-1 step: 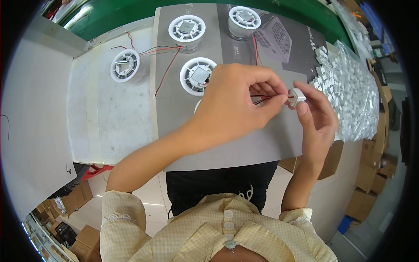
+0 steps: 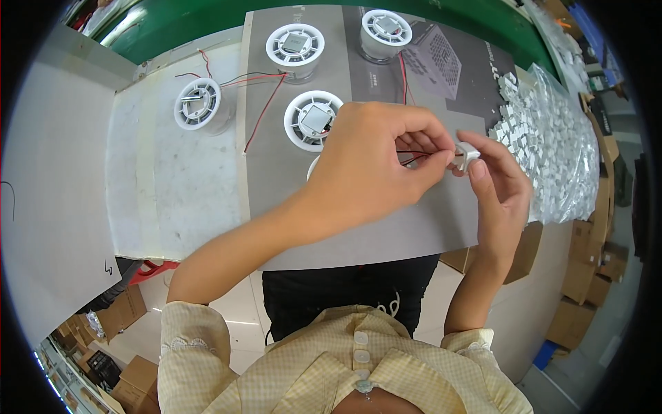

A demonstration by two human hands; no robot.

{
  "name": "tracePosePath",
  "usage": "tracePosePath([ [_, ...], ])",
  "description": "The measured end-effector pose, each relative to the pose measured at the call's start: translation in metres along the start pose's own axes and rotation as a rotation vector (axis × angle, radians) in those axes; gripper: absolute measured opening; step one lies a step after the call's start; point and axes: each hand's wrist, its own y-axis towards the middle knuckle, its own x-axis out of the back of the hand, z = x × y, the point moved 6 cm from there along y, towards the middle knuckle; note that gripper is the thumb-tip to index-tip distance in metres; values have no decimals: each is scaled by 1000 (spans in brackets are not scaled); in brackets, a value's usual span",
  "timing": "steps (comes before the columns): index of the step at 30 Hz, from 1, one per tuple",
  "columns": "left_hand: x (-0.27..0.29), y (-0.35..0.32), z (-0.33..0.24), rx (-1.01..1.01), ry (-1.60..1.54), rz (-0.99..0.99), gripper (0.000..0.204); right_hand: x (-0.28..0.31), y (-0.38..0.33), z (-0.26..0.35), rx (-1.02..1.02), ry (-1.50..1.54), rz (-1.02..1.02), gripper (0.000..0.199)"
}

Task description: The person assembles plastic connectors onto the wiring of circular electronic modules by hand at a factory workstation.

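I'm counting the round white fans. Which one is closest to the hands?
The fan in the middle of the grey mat, just left of the left hand. The other three sit farther back.

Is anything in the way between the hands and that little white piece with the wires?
Nothing visible. The right hand already pinches the small white connector, and the left hand holds the red and black wires right beside it, above the grey mat.

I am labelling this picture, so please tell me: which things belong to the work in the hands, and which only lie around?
In hand: left hand, right hand, small white connector, red and black wires.

Lying about: four round white fan units, bag of small white parts, cardboard boxes.
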Motion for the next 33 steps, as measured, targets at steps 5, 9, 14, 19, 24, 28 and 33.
tracePosePath([
  [5, -1, 0, 1, -43, -35, -48, 16, -7, -1, -4, -40, 85, -2, 31],
  [9, 3, 5, 3, 82, -143, 11, 24, -6, 1, 1, 162, -47, -21, 34],
  [14, -1, 3, 6, 182, -181, 133, 35, -11, -1, 9, 319, -178, 77, 33],
  [19, 8, 1, -8, 76, 122, 158, 39, -12, -2, 10, 209, -134, 31, 34],
  [24, 3, 2, 2, 74, 219, 152, 46, -19, -2, 24, 383, -516, 117, 38],
  [28, -3, -3, 1, -16, 303, 127, 55, -20, -3, 29, 270, -574, 58, 40],
  [33, -8, -6, 2, 42, 340, 181, 62, -23, -4, 32, 392, -675, 153, 34],
])
